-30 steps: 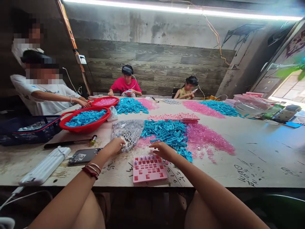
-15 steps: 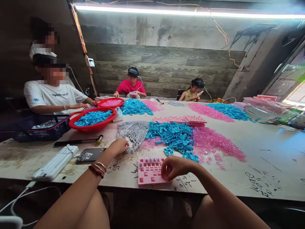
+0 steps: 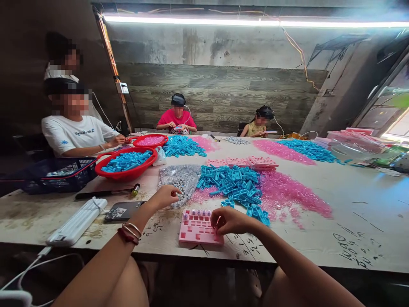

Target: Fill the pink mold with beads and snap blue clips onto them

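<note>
A pink tray (image 3: 200, 236) with square and oblong holes lies near the table's front edge, several small clear-and-dark pieces seated along its top row. My right hand (image 3: 228, 221) is at the tray's right side, fingers curled and pinched together; what they hold is hidden. To the upper left, my left hand (image 3: 168, 196) rests at the open plastic bag (image 3: 185, 177) of small grey pieces, thumb and fingers bent close together over it. Anything between those fingertips is too small to name. Behind the tray lie a blue pile (image 3: 234, 183) of plastic parts and a pink pile (image 3: 290, 192) of translucent bits.
Red baskets (image 3: 128, 172) of blue and pink parts stand left, beside a dark blue crate (image 3: 67, 181). A hammer (image 3: 105, 192), phone (image 3: 123, 212) and white power bank (image 3: 76, 222) lie nearer. Pink trays (image 3: 263, 163) sit behind the piles. Several people work around the table.
The pink tray has shifted slightly left and turned a little, my right hand moving left with it. My left hand has moved slightly right over the bag.
</note>
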Demonstrator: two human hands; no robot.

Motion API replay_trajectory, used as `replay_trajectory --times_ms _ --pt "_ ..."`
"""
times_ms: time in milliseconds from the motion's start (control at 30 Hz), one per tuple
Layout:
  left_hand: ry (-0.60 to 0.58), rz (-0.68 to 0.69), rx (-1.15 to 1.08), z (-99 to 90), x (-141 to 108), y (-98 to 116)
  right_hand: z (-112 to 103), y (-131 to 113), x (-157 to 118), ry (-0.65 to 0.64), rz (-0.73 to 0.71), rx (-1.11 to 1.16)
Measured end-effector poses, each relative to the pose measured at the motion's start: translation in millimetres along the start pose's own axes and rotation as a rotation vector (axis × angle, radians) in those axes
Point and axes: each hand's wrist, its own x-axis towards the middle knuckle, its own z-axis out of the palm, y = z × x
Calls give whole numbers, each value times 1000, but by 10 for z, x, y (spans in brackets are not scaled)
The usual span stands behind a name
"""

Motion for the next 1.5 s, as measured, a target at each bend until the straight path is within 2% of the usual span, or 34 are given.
replay_trajectory --times_ms 67,200,333,467,600,800,1000,1233,1500 --pt "-52 69 -105 0 -31 88 9 -25 1 58 -16 -9" --pt "-241 161 -315 37 -107 257 45 -105 2 138 -113 -52" --pt "-304 179 -385 111 -128 338 71 -149 4 222 -155 -95" --pt "-285 235 -202 184 -111 348 62 -130 19 280 -156 -45" --pt "-185 303 83 228 -123 373 51 -118 35 304 -144 -22" --pt "-146 290 265 235 -157 484 98 -109 77 417 -167 -78" --pt "-142 260 213 224 -140 465 204 -125 126 364 -163 -110" --pt "-184 248 124 233 -105 395 269 -123 153 298 -193 -281" --pt "-209 198 195 247 -174 547 196 -95 95 236 -213 -320"
